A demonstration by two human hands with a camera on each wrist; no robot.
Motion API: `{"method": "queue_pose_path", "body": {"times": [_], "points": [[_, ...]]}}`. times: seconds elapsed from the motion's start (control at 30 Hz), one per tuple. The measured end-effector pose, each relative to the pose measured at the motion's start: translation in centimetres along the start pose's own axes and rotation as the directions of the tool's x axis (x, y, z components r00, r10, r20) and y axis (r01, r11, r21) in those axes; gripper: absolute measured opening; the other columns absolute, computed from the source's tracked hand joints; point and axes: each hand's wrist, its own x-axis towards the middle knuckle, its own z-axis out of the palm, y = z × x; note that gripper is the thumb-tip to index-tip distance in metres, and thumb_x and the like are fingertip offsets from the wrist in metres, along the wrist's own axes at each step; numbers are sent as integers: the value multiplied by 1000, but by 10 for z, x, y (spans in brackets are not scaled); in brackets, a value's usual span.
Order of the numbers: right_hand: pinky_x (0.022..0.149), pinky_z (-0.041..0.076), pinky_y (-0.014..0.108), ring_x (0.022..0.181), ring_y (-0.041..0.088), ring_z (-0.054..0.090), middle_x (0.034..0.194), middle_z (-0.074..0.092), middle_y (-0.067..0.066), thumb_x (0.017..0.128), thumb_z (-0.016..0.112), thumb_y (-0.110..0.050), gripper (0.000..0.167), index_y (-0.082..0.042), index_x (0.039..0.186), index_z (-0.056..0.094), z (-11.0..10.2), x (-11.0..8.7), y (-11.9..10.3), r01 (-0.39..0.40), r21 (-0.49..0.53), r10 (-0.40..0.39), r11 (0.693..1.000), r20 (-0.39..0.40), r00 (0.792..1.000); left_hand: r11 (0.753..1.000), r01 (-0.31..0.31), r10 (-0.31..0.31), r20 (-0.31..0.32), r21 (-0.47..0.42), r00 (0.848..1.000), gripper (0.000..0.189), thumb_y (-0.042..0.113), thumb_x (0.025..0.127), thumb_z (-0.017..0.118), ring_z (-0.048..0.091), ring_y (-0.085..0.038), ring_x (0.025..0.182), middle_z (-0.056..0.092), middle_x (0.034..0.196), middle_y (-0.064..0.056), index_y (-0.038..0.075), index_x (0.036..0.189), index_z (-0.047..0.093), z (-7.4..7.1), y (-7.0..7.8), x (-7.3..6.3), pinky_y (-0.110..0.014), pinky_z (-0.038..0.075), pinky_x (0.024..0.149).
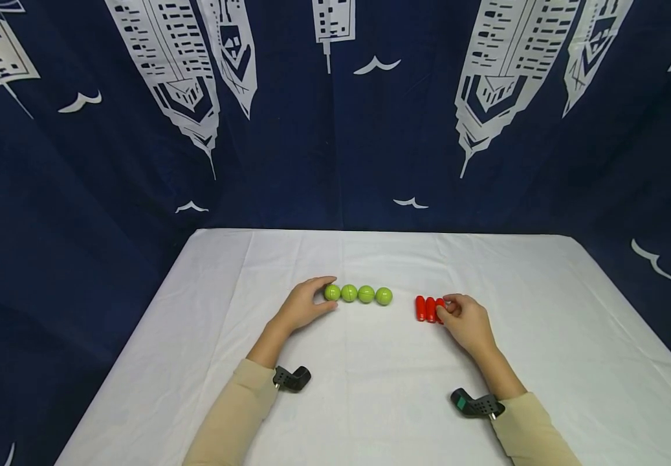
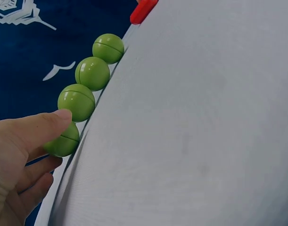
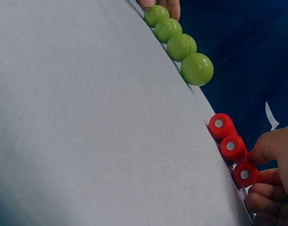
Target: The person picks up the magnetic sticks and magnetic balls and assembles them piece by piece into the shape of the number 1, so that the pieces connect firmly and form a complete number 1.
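Several green balls (image 1: 366,294), each with a seam line, lie in a row on the white cloth. My left hand (image 1: 303,303) holds the leftmost ball (image 2: 63,143) between thumb and fingers; the thumb covers part of it in the left wrist view. To the right of the row, three short red rods (image 1: 431,309) lie side by side, with silvery round spots on their ends in the right wrist view. My right hand (image 1: 468,321) pinches the rightmost rod (image 3: 245,174) between thumb and fingers, partly hiding it. A gap separates the rods from the balls.
White cloth (image 1: 382,388) covers the table, its far edge behind the balls. A dark blue curtain (image 1: 288,162) with white building and bird prints hangs behind and at both sides. Each wrist carries a black camera mount, such as the left one (image 1: 292,378).
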Motion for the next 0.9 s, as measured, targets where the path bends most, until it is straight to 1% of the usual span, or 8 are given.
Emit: {"method": "queue_pose_path", "body": {"times": [0.17,0.3,0.43,0.6,0.77,0.9], "points": [[61,43,32,68,21,52,78,58,9,87,63,-10,25,9,103,65,1,-1,0,25,-19,-26,1000,-28,999,1000,-27,27,-25,-9,999,50,18,88,75,57,-25,116,60,131,-11,7,133,58,5,-3,-1,-39,44,99],[63,44,36,70,24,54,80,59,12,85,64,-9,26,10,103,65,1,-2,0,48,-46,-50,998,-35,998,1000,-20,19,-42,-6,999,47,16,88,74,58,-23,113,61,129,-10,6,132,59,8,-4,-1,-37,46,96],[65,45,38,72,25,55,82,60,13,84,65,-10,28,9,104,65,0,-3,0,44,-76,-46,996,-27,999,1000,-8,8,-53,-1,999,45,15,89,73,58,-24,114,61,128,-11,6,131,59,10,-3,-2,-38,46,96],[64,43,37,71,25,53,82,58,12,83,65,-11,29,9,104,66,0,-4,1,34,-103,-35,994,-16,999,1000,0,0,-65,9,998,44,15,89,73,59,-24,112,61,127,-11,7,130,60,11,-3,-3,-37,48,94],[62,40,36,70,24,50,80,56,11,83,64,-11,30,8,105,66,0,-3,0,19,-120,-19,993,0,1000,1000,-4,3,-88,-14,996,42,13,89,74,60,-23,110,63,125,-10,6,128,61,12,-6,-3,-35,49,93],[61,40,36,69,25,50,79,56,11,82,62,-10,29,8,104,66,0,-3,1,22,-120,-22,992,-4,1000,999,5,-9,-104,-41,995,41,12,87,75,61,-22,108,64,122,-11,5,126,62,13,-7,-1,-30,50,91]]}}
